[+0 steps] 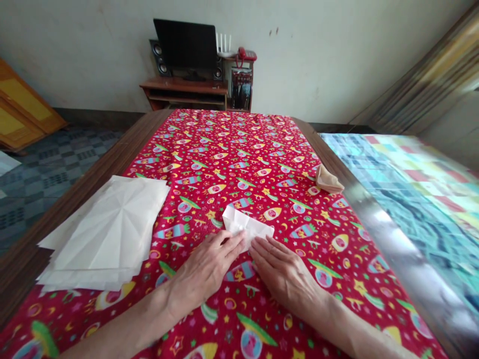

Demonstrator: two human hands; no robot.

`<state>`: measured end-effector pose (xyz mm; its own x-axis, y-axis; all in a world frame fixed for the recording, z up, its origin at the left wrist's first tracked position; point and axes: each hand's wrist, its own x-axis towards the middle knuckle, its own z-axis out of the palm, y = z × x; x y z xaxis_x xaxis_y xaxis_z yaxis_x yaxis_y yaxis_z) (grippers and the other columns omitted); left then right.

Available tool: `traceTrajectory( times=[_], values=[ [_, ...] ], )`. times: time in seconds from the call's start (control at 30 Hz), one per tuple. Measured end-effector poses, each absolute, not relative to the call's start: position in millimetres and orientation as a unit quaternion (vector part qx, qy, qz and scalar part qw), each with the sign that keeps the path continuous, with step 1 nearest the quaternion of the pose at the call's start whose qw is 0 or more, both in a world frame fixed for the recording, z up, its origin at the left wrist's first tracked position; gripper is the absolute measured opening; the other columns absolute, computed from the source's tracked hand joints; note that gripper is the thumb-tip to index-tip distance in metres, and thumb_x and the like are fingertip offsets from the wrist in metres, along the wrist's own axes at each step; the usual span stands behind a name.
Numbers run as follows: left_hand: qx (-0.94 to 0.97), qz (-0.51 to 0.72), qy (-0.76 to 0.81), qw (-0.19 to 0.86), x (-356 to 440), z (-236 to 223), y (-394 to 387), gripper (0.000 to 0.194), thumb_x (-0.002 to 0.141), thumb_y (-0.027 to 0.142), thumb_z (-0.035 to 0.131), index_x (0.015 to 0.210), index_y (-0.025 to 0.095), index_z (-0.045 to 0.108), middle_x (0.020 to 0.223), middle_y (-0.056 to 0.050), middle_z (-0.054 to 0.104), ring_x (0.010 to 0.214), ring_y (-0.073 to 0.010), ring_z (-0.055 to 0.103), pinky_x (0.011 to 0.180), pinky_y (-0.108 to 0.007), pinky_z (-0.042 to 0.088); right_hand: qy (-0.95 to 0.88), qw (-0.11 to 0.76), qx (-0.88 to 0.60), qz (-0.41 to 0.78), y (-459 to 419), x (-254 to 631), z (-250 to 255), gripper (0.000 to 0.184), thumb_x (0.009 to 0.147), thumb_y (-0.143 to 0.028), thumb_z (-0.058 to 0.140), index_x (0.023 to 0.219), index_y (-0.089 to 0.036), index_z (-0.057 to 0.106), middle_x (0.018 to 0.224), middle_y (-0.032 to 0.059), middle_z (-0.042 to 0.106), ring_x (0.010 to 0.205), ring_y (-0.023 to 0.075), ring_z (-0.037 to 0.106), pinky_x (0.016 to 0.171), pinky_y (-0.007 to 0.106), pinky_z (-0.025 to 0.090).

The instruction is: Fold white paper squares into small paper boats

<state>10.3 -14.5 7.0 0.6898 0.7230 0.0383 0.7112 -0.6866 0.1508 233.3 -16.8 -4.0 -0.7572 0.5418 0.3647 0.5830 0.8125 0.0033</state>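
Observation:
A small folded piece of white paper (236, 218) lies on the red patterned cloth (224, 164) in front of me. The fingertips of my left hand (215, 257) press on its near left part, with the fingers stretched out. Flat on its near right edge rest the straight fingers of my right hand (280, 264). Both hands partly cover the paper, so its near side is hidden. To the left is a stack of creased white paper sheets (108, 232), the top one marked with fold lines spreading from a centre.
A folded beige paper piece (329, 180) sits near the cloth's right edge. The table's brown wooden border (112, 169) shows on the left. Beyond the table stand a monitor (185, 47) and a red telephone (245, 55). A bed with a patchwork cover (415, 189) is at right.

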Motion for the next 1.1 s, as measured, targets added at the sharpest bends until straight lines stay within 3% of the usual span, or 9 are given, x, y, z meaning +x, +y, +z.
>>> traceTrajectory(
  times=[0.17, 0.33, 0.47, 0.6, 0.73, 0.83, 0.93, 1.1],
  values=[
    [0.923, 0.056, 0.372, 0.074, 3.0, 3.5, -15.2, 0.065, 0.08, -0.005, 0.036, 0.141, 0.019, 0.037, 0.15, 0.001, 0.034, 0.124, -0.0206, 0.04, 0.103, -0.035, 0.042, -0.924, 0.199, -0.322, -0.058, -16.8, 242.5, -8.5, 0.027, 0.091, -0.012, 0.047, 0.114, -0.011, 0.062, 0.117, 0.0094, 0.066, 0.114, 0.0237, 0.058, 0.1, 0.042, 0.049],
    [0.932, 0.098, 0.342, 0.067, -9.2, 1.5, -22.4, 0.076, 0.071, -0.01, 0.034, 0.141, 0.018, 0.036, 0.142, -0.002, 0.046, 0.128, -0.0171, 0.039, 0.106, -0.034, 0.039, -0.924, 0.209, -0.317, -0.042, -13.9, 244.4, -7.7, 0.025, 0.092, -0.011, 0.046, 0.11, -0.015, 0.062, 0.115, 0.0076, 0.067, 0.114, 0.0215, 0.058, 0.099, 0.039, 0.048],
    [0.934, 0.145, 0.317, 0.082, -9.2, 6.8, -16.3, 0.055, 0.081, -0.003, 0.036, 0.13, 0.016, 0.05, 0.132, -0.004, 0.055, 0.123, -0.0185, 0.046, 0.103, -0.034, 0.04, -0.915, 0.222, -0.337, -0.003, -3.9, 239.5, -0.6, 0.021, 0.095, -0.016, 0.042, 0.098, -0.018, 0.063, 0.102, 0.0066, 0.069, 0.1, 0.0186, 0.062, 0.085, 0.034, 0.052],
    [0.917, 0.181, 0.329, 0.132, 2.3, 12.9, 7.6, 0.023, 0.085, 0.008, 0.048, 0.095, 0.02, 0.065, 0.105, -0.002, 0.067, 0.096, -0.0178, 0.059, 0.091, -0.035, 0.044, -0.886, 0.227, -0.404, 0.021, 11.7, 230.2, -2.7, 0.02, 0.094, -0.025, 0.048, 0.08, -0.02, 0.061, 0.08, 0.0041, 0.064, 0.079, 0.0169, 0.06, 0.07, 0.03, 0.05],
    [0.899, 0.167, 0.378, 0.142, 12.9, 10.0, 36.3, 0.005, 0.087, 0.019, 0.058, 0.092, 0.02, 0.06, 0.09, 0.0, 0.063, 0.088, -0.0166, 0.059, 0.081, -0.03, 0.047, -0.843, 0.233, -0.484, 0.014, 19.9, 230.1, -11.2, 0.013, 0.088, -0.033, 0.059, 0.093, -0.02, 0.058, 0.092, 0.007, 0.06, 0.086, 0.0207, 0.056, 0.074, 0.033, 0.049],
    [0.887, 0.188, 0.399, 0.136, 11.0, 3.1, 52.3, 0.038, 0.081, 0.026, 0.069, 0.114, 0.021, 0.052, 0.113, -0.003, 0.057, 0.108, -0.0199, 0.054, 0.094, -0.034, 0.045, -0.828, 0.235, -0.508, 0.018, 20.1, 237.2, -12.5, 0.03, 0.087, -0.037, 0.06, 0.11, -0.019, 0.053, 0.103, 0.0103, 0.057, 0.094, 0.0241, 0.054, 0.077, 0.037, 0.049],
    [0.887, 0.196, 0.402, 0.117, 4.1, -3.5, 62.6, 0.067, 0.076, 0.036, 0.073, 0.132, 0.023, 0.039, 0.129, -0.007, 0.047, 0.122, -0.0239, 0.045, 0.102, -0.04, 0.041, -0.824, 0.233, -0.516, 0.031, 19.7, 242.7, -10.6, 0.029, 0.087, -0.037, 0.059, 0.108, -0.019, 0.053, 0.099, 0.0091, 0.055, 0.091, 0.024, 0.052, 0.075, 0.038, 0.048],
    [0.894, 0.175, 0.394, 0.124, 1.6, -4.8, 70.9, 0.066, 0.069, 0.042, 0.078, 0.124, 0.021, 0.047, 0.117, -0.006, 0.051, 0.113, -0.0243, 0.048, 0.097, -0.04, 0.044, -0.821, 0.238, -0.515, 0.063, 20.2, 241.3, -9.9, 0.015, 0.087, -0.034, 0.059, 0.094, -0.021, 0.053, 0.089, 0.0049, 0.055, 0.082, 0.0208, 0.053, 0.069, 0.034, 0.047]
  ],
)
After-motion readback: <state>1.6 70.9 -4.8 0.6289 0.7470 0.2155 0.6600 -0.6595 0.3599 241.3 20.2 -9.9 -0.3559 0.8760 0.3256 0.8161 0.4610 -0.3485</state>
